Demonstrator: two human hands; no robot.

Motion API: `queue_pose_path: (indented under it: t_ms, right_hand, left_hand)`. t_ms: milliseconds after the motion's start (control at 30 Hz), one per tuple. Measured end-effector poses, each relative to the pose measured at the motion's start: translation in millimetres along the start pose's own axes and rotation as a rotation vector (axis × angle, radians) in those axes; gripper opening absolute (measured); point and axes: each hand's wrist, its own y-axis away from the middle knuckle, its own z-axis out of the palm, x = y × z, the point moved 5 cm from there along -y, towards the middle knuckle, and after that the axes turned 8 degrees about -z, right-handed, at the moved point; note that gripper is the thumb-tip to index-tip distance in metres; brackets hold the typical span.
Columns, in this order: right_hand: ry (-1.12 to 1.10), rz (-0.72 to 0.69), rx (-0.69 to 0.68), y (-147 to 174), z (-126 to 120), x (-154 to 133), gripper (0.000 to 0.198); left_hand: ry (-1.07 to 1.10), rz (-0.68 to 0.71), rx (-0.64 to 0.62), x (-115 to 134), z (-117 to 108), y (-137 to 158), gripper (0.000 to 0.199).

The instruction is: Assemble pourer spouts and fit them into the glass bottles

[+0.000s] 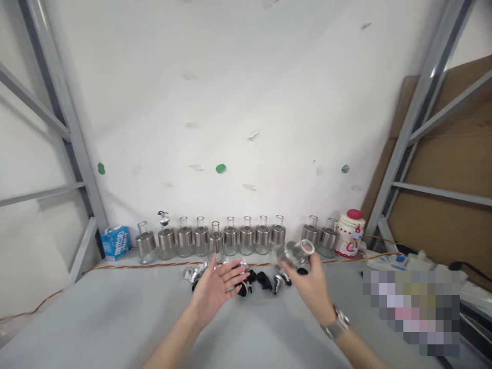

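glass bottles [246, 237] stand bare-necked save one wearing a pourer [164, 219]; loose pourers [277, 283] lie before those bottles, right hand [314, 291] pinching another uncapped bottle [294, 253], left hand [210, 293] spread.

With our right hand [312, 288] we hold a tilted glass bottle [292, 253], and our left hand [214, 291] is spread near the loose pourers [264, 280] on the grey table [111, 312]. Behind, we see upright bottles [246, 237] standing in a row between a blue carton [116, 243] and a white jar [347, 237]
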Motion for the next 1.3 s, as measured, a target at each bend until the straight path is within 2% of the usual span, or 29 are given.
queue_pose_path:
  t_ms: [67, 100, 167, 200, 300, 433, 467, 567, 600, 700, 800, 867, 933, 1000, 1067, 1167, 1233, 1300]
  right_hand:
    - [-0.105, 0.076, -0.289, 34, 11, -17, 0.054]
    - [-0.145, 0.101, -0.391, 51, 16, -23, 0.055]
    - [-0.197, 0.139, -0.518, 77, 25, -32, 0.057]
    - [-0.204, 0.153, -0.541, 84, 28, -35, 0.058]
    - [-0.249, 0.145, -0.618, 85, 35, -46, 0.058]
    - [-0.395, 0.104, -0.824, 54, 33, -47, 0.054]
    - [-0.395, 0.116, -0.807, 42, 29, -37, 0.044]
    - [-0.079, 0.110, -0.361, -2, 2, 10, 0.031]
    - [0.027, 0.106, -0.250, -10, -4, 26, 0.028]
    - [0.083, 0.145, -0.172, -17, -1, 65, 0.026]
    - [0.029, 0.207, -0.171, -12, 11, 84, 0.033]
    - [-0.034, 0.256, -0.186, -11, 14, 86, 0.033]
    - [-0.113, 0.298, -0.223, -14, 12, 78, 0.025]
    - [-0.225, 0.336, -0.288, -17, 6, 61, 0.020]
    - [-0.362, 0.332, -0.351, -19, 0, 33, 0.027]
    - [-0.893, 0.458, -0.456, -11, 4, -17, 0.025]
    - [-1.057, 0.507, -0.469, -5, 9, -46, 0.022]
    - [-1.115, 0.507, -0.494, -1, 17, -72, 0.023]
  left_hand:
    - [-0.023, 0.010, 0.023, 1, 0, 1, 0.063]
    - [-0.038, 0.011, 0.033, 1, 1, 1, 0.062]
    - [-0.070, 0.009, 0.041, 0, 3, 1, 0.062]
    - [-0.081, 0.007, 0.037, -1, 4, 1, 0.063]
    - [-0.085, 0.005, 0.006, -3, 7, 1, 0.063]
    - [-0.083, 0.005, 0.010, -3, 5, 0, 0.061]
    - [-0.081, 0.005, 0.014, -2, 4, 0, 0.060]
    - [-0.069, 0.018, 0.021, 0, 2, 0, 0.059]
    - [-0.071, 0.026, 0.020, 1, 2, 0, 0.059]
    - [-0.151, 0.072, 0.010, 3, 6, 3, 0.057]
    - [-0.406, 0.122, -0.025, 0, 18, 7, 0.048]
    - [-0.580, 0.125, -0.067, -6, 25, 10, 0.061]
    - [-0.676, 0.123, -0.087, -13, 28, 11, 0.069]
    - [-0.716, 0.124, -0.072, -18, 27, 10, 0.067]
    - [-0.732, 0.130, -0.053, -21, 25, 8, 0.065]
    - [-0.748, 0.149, -0.046, -21, 25, 6, 0.064]
    - [-0.764, 0.158, -0.038, -20, 26, 6, 0.063]
    - [-0.779, 0.165, -0.028, -19, 28, 7, 0.063]
